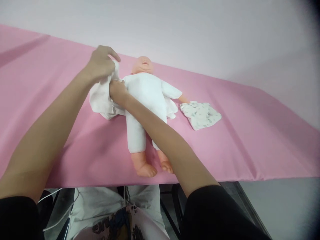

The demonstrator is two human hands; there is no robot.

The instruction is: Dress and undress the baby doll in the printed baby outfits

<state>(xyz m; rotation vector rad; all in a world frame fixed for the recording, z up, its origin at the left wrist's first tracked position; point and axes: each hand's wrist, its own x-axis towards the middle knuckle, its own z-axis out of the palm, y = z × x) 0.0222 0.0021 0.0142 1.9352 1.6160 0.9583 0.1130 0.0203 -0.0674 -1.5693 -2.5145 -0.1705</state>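
Observation:
A baby doll (147, 96) in a white body suit lies on its back on the pink table cover (250, 133), head toward the wall. My left hand (101, 63) pinches a white cloth (101, 100) bunched beside the doll's shoulder. My right hand (117, 91) reaches across the doll's torso and grips the same cloth, or the doll's arm inside it; the fingers are hidden. The doll's other arm stretches out toward a small folded printed cloth (201, 115).
The pink cover spreads wide to left and right and ends at the near edge (100, 185). A plain wall stands behind the table. Below the edge are my lap, a white cable (57, 213) and dark table legs.

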